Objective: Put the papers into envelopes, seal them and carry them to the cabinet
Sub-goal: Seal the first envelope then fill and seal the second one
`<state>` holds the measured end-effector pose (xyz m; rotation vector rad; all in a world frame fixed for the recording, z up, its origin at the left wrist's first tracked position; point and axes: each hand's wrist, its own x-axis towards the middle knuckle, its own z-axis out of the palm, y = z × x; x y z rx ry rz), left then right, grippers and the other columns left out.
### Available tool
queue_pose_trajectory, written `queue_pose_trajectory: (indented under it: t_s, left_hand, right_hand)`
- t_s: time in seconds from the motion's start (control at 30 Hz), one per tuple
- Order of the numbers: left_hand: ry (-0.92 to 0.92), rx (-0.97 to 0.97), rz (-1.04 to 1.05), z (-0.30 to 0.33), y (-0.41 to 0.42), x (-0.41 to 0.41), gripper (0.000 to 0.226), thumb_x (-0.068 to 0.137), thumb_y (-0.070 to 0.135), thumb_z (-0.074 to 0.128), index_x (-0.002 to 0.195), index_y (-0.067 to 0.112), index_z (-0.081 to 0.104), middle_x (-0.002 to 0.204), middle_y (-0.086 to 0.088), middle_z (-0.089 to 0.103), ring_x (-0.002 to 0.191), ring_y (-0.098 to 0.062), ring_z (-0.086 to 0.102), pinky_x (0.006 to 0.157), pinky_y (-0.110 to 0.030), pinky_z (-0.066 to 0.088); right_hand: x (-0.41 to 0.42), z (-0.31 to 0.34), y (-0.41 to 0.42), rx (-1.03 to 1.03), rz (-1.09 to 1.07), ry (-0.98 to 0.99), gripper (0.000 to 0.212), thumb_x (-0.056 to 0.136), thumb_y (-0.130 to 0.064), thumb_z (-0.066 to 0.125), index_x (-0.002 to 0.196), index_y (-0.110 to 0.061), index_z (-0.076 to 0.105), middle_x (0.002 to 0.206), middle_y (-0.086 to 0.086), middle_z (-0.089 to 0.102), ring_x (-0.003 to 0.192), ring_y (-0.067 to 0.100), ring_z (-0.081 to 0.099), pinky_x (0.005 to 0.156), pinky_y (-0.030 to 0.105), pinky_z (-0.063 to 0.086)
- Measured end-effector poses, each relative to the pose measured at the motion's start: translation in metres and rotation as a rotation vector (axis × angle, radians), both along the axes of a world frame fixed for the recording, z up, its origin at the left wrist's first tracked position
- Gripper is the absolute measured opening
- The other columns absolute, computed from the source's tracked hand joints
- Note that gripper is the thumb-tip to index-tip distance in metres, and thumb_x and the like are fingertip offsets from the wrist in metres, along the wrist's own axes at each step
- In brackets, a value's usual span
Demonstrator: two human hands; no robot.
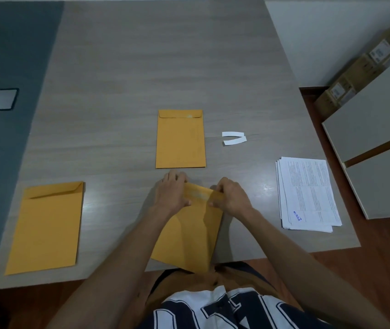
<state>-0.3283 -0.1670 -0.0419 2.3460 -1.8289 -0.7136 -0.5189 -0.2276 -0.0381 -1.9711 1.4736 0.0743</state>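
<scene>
A yellow-brown envelope lies at the table's near edge, its bottom corner hanging over it. My left hand and my right hand both pinch its flap at the top, folding it down. Beyond it, a second envelope lies flat with its flap closed. To the left lies a third envelope with its flap slightly raised. On the right rests a stack of printed white papers.
Two white peel-off strips lie right of the far envelope. The grey wooden table stretches ahead. Grey cabinet panels and cardboard boxes stand at the right on a wooden floor. A blue mat lies left.
</scene>
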Motion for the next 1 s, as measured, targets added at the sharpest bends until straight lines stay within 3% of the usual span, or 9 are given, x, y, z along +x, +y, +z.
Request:
queue_pose_trajectory:
  t_s: [0.1, 0.2, 0.3, 0.43, 0.53, 0.63, 0.83, 0.93, 1.0]
  left_hand:
    - [0.287, -0.039, 0.151, 0.006, -0.007, 0.018, 0.04, 0.077, 0.024, 0.083, 0.103, 0.019, 0.053, 0.114, -0.002, 0.055, 0.101, -0.024, 0.053, 0.082, -0.039, 0.046]
    - [0.547, -0.104, 0.338, 0.012, -0.019, 0.044, 0.022, 0.082, 0.016, 0.079, 0.095, 0.021, 0.062, 0.103, -0.007, 0.061, 0.094, -0.022, 0.054, 0.075, -0.032, 0.043]
    - [0.679, -0.161, 0.503, 0.022, -0.038, 0.064, 0.021, 0.084, 0.011, 0.078, 0.101, 0.017, 0.068, 0.074, -0.004, 0.048, 0.072, -0.019, 0.047, 0.07, -0.03, 0.041]
    - [0.693, -0.234, 0.615, 0.028, -0.076, 0.082, 0.025, 0.083, 0.009, 0.078, 0.106, 0.011, 0.067, 0.067, 0.0, 0.039, 0.072, -0.018, 0.045, 0.069, -0.032, 0.04]
    - [0.626, -0.289, 0.647, 0.028, -0.114, 0.096, 0.027, 0.08, 0.015, 0.082, 0.103, 0.015, 0.069, 0.073, 0.001, 0.051, 0.076, -0.018, 0.052, 0.072, -0.029, 0.047]
    - [0.57, -0.305, 0.657, 0.024, -0.15, 0.112, 0.029, 0.079, 0.017, 0.082, 0.105, 0.015, 0.07, 0.09, -0.006, 0.063, 0.086, -0.018, 0.06, 0.078, -0.028, 0.052]
    - [0.468, -0.285, 0.609, 0.007, -0.206, 0.139, 0.032, 0.08, 0.015, 0.081, 0.108, 0.005, 0.068, 0.088, -0.006, 0.058, 0.079, -0.017, 0.054, 0.07, -0.025, 0.045]
    - [0.391, -0.27, 0.535, -0.006, -0.221, 0.152, 0.034, 0.082, 0.019, 0.08, 0.111, 0.007, 0.068, 0.096, -0.01, 0.059, 0.083, -0.02, 0.055, 0.082, -0.036, 0.052]
    - [0.294, -0.224, 0.435, -0.013, -0.226, 0.158, 0.042, 0.08, 0.024, 0.082, 0.116, 0.009, 0.067, 0.114, -0.014, 0.057, 0.1, -0.026, 0.057, 0.093, -0.036, 0.048]
  right_hand:
    - [0.008, 0.012, -0.013, 0.065, -0.062, -0.16, 0.042, 0.067, -0.022, 0.087, 0.093, -0.02, 0.054, 0.099, -0.001, 0.058, 0.092, 0.018, 0.055, 0.071, 0.028, 0.046]
    - [0.017, 0.027, -0.034, 0.048, -0.137, -0.327, 0.033, 0.069, -0.02, 0.086, 0.092, -0.016, 0.064, 0.094, -0.003, 0.059, 0.084, 0.013, 0.053, 0.067, 0.02, 0.043]
    - [0.031, 0.039, -0.063, -0.01, -0.158, -0.389, 0.025, 0.074, -0.019, 0.083, 0.094, -0.014, 0.069, 0.087, -0.007, 0.06, 0.075, 0.009, 0.054, 0.06, 0.01, 0.04]
    - [0.062, 0.044, -0.107, -0.055, -0.201, -0.398, 0.022, 0.076, -0.017, 0.081, 0.094, -0.015, 0.069, 0.094, 0.0, 0.064, 0.08, 0.012, 0.055, 0.064, 0.017, 0.042]
    - [0.086, 0.041, -0.144, -0.093, -0.244, -0.387, 0.022, 0.074, -0.016, 0.082, 0.093, -0.015, 0.071, 0.096, 0.005, 0.068, 0.082, 0.013, 0.056, 0.073, 0.025, 0.046]
    - [0.109, 0.034, -0.176, -0.116, -0.251, -0.357, 0.022, 0.074, -0.017, 0.082, 0.093, -0.014, 0.071, 0.094, 0.005, 0.067, 0.083, 0.016, 0.057, 0.073, 0.026, 0.045]
    - [0.145, 0.004, -0.226, -0.133, -0.232, -0.272, 0.022, 0.075, -0.02, 0.079, 0.095, -0.018, 0.07, 0.105, 0.009, 0.065, 0.094, 0.021, 0.061, 0.076, 0.022, 0.041]
    - [0.153, -0.006, -0.239, -0.152, -0.186, -0.229, 0.022, 0.081, -0.017, 0.073, 0.102, -0.017, 0.069, 0.11, 0.01, 0.06, 0.097, 0.02, 0.058, 0.082, 0.023, 0.044]
    - [0.154, -0.01, -0.242, -0.158, -0.158, -0.184, 0.022, 0.084, -0.01, 0.067, 0.106, -0.014, 0.068, 0.115, 0.011, 0.053, 0.105, 0.023, 0.053, 0.086, 0.025, 0.043]
